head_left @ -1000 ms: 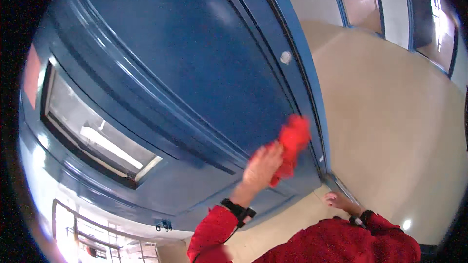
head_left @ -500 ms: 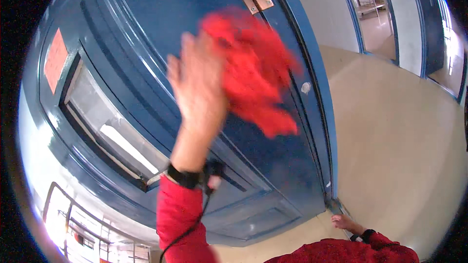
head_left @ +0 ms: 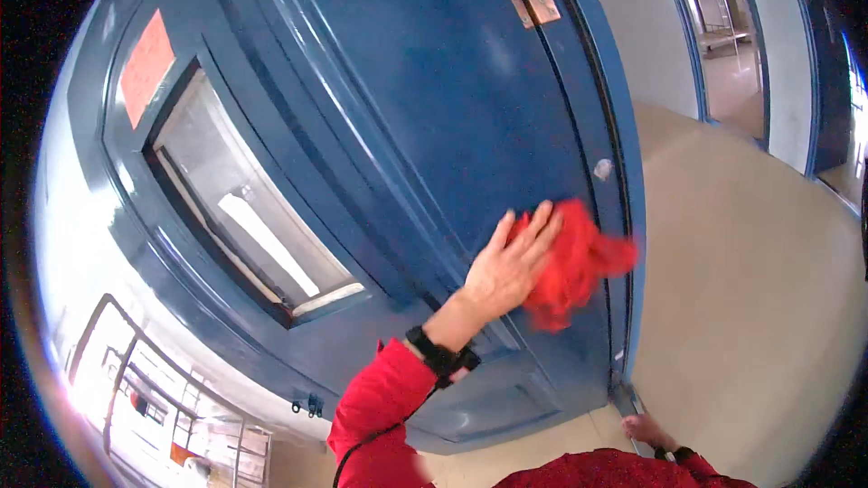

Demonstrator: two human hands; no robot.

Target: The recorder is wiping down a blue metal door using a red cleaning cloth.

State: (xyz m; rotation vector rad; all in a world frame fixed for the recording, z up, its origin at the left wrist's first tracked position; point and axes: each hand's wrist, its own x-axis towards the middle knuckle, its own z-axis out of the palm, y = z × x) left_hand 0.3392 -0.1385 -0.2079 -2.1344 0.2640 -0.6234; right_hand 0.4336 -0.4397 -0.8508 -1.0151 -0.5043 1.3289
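Note:
My left hand (head_left: pixel 511 273) lies against a blue door (head_left: pixel 434 136), its fingers stretched over a bunched red cloth (head_left: pixel 579 262). The cloth is pressed to the door's surface near the hinged edge and is slightly blurred, its loose folds spreading to the right of my fingers. Low at the right, my right hand (head_left: pixel 644 431) hangs above the floor beside the foot of the door frame. Its fingers look curled, and whatever may be inside them is too small to make out. Black bands circle both wrists, with a cable running along the left sleeve.
A framed glass pane (head_left: pixel 249 208) and a pink paper sheet (head_left: pixel 147 68) are on the door's left part. A metal hinge (head_left: pixel 540 2) joins the door to its frame. Beige floor (head_left: pixel 741 262) stretches right toward open doorways. A metal bunk frame (head_left: pixel 136 380) stands lower left.
My left hand has moved the red cloth down and to the right across the door, toward the hinged edge. My right hand stays low by the frame. The view has shifted slightly.

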